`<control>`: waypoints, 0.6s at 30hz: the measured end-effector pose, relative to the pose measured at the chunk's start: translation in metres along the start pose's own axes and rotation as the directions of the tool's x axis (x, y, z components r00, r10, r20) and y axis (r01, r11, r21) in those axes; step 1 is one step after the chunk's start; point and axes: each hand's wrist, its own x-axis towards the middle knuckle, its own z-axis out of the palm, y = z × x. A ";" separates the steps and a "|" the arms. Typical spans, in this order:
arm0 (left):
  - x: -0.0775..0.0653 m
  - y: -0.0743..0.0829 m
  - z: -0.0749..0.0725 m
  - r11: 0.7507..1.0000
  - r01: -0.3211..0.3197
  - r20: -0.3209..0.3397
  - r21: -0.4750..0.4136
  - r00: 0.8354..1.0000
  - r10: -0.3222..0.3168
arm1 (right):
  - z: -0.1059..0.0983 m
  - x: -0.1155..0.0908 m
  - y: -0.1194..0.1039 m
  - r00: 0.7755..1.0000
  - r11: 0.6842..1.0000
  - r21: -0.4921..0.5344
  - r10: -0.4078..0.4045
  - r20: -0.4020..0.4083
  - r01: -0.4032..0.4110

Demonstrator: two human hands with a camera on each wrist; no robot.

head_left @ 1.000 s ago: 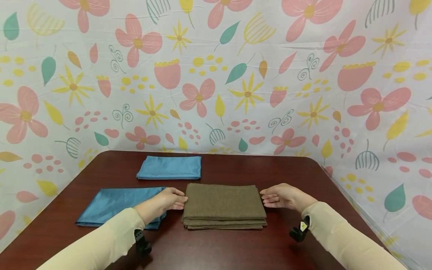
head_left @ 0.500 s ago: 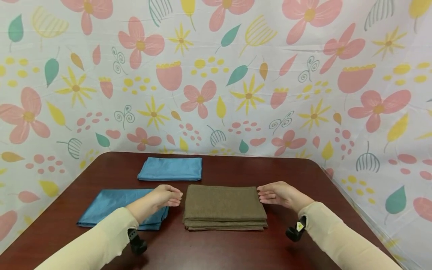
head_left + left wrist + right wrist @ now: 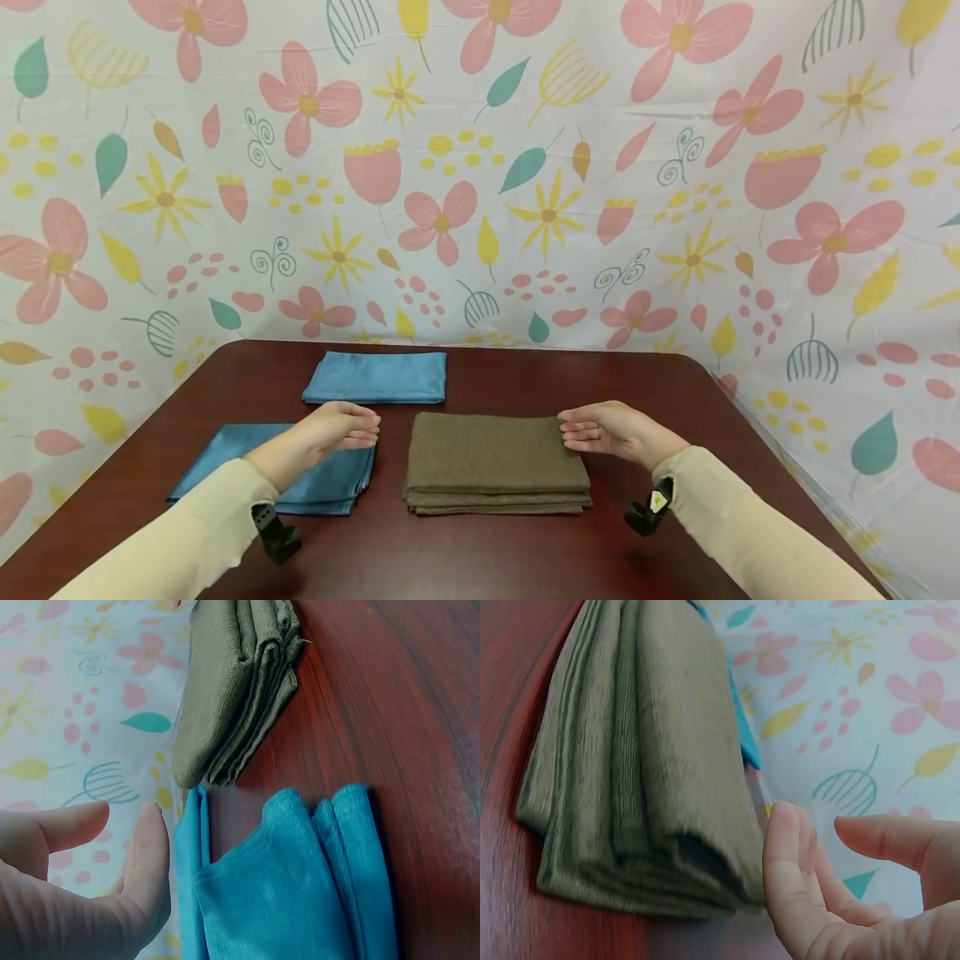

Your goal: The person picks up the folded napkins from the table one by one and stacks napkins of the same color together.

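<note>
A folded brown cloth (image 3: 495,458) lies in several layers mid-table in the head view. My left hand (image 3: 322,437) hovers over the nearer folded blue cloth (image 3: 333,483), partly hiding it, and holds nothing. In the left wrist view its thumb and fingers (image 3: 146,862) stand apart, with the blue cloth to their right. My right hand (image 3: 618,433) is at the brown cloth's right side, its fingertips overlapping that edge in the head view. The right wrist view has its thumb and fingers (image 3: 784,855) apart, right beside the folds; whether they touch is unclear.
Another folded blue cloth (image 3: 378,377) lies near the back of the dark red-brown table (image 3: 450,558). Behind and to the right hangs a white flower-patterned sheet (image 3: 517,317). Each wrist wears a black camera mount (image 3: 277,533).
My left hand has moved left, away from the brown cloth and over the nearer blue cloth. The right hand has shifted slightly left, onto the brown cloth's edge in view. The cloths have stayed put.
</note>
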 end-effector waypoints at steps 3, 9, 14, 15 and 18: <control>-0.002 -0.001 -0.004 1.000 -0.002 0.000 0.017 1.000 0.002 | 0.005 0.001 -0.002 1.000 1.000 0.011 0.003 0.010 -0.003; -0.008 -0.001 -0.008 0.999 -0.017 0.004 0.044 1.000 0.017 | 0.016 0.003 -0.004 1.000 0.999 0.038 0.005 0.027 -0.006; -0.012 0.001 -0.014 0.999 -0.021 0.008 0.034 1.000 0.020 | 0.027 0.005 -0.004 0.999 0.999 0.029 0.012 0.049 -0.014; -0.013 0.001 -0.016 0.999 -0.022 0.013 0.031 1.000 0.021 | 0.030 0.005 -0.003 0.999 1.000 0.027 0.014 0.052 -0.016; -0.015 0.000 -0.019 0.999 -0.021 0.020 0.032 1.000 0.021 | 0.036 0.006 -0.002 0.997 1.000 0.024 0.017 0.073 -0.019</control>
